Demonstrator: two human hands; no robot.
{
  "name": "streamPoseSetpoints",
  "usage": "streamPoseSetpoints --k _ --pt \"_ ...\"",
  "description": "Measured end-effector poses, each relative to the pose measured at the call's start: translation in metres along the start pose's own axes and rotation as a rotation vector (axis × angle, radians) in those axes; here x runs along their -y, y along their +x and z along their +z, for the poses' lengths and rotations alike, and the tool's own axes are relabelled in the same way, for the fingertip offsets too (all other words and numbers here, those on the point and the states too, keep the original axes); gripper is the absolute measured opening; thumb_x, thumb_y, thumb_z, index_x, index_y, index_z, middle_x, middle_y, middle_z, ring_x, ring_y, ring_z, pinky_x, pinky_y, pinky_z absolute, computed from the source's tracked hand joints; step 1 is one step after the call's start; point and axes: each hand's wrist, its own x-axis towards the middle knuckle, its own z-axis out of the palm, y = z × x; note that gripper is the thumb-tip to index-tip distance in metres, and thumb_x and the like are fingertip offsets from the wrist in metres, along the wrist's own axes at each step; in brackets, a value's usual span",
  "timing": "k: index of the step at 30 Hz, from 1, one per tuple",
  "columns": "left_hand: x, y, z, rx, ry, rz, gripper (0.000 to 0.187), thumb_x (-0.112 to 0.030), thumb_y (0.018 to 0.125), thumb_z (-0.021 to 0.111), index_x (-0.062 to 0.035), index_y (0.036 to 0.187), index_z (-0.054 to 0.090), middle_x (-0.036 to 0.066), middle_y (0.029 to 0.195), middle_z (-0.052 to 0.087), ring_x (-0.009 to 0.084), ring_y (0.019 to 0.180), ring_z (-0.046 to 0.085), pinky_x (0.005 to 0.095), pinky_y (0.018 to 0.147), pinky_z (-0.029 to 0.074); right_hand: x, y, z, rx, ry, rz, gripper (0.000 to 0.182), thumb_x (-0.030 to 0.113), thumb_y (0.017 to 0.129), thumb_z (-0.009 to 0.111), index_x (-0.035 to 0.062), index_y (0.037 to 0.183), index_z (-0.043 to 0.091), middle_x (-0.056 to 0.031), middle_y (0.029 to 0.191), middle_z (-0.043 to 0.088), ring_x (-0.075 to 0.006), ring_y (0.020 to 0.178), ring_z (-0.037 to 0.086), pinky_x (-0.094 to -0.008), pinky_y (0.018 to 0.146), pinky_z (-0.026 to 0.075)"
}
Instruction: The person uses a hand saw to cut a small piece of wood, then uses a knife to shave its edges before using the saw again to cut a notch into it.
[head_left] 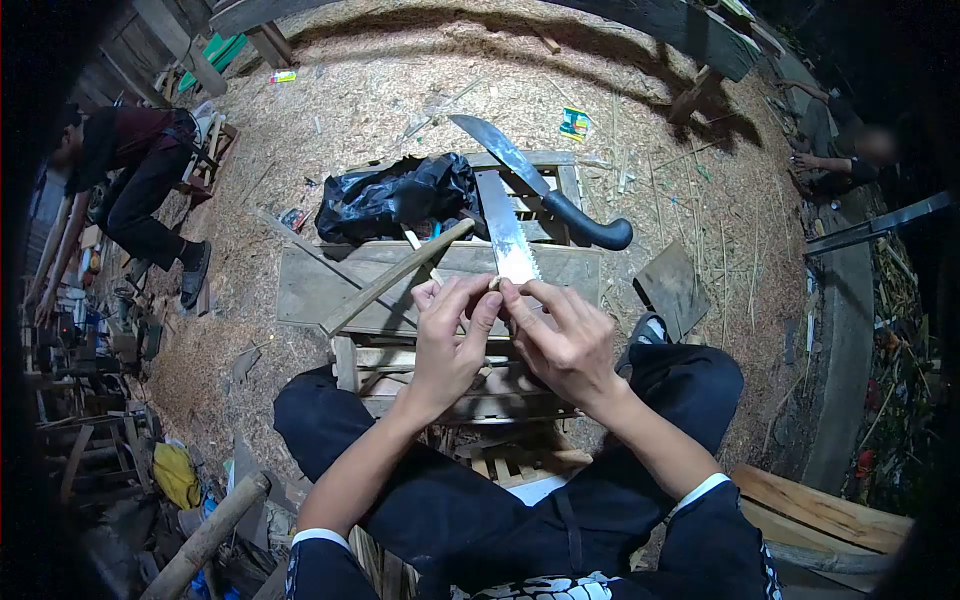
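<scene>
My left hand (452, 335) and my right hand (565, 340) meet over a low wooden bench (305, 285). Thumbs and forefingers of both pinch a small pale piece (495, 283), too small to identify. Just beyond the fingertips lies a saw blade (508, 230) with its toothed edge to the right; my hands hide its near end. A big curved knife (497, 145) with a black handle (590, 222) rests across the bench's far end. Left of the saw sit a crumpled black plastic bag (395, 200) and a slanting wooden stick (400, 275).
Wood shavings (360, 95) cover the ground. One person (140, 170) bends over at the left; another person (840, 150) sits at the right. A flat board (672, 290) lies right of the bench. Planks (820, 510) and a round pole (215, 530) flank my legs.
</scene>
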Motion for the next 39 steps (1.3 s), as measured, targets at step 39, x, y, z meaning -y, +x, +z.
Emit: streamPoseSetpoints --k 39 --pt "-0.007 -0.006 -0.001 -0.1 0.394 0.41 0.033 -0.016 0.081 0.083 -0.012 0.113 0.077 -0.004 0.087 0.073 0.013 0.077 0.06 0.0393 0.089 0.028 0.004 0.002 -0.023 -0.04 0.707 0.547 0.011 0.007 0.088 0.079 0.0012 0.097 0.079 -0.0082 0.086 0.076 -0.0072 0.062 0.065 -0.0235 0.052 0.046"
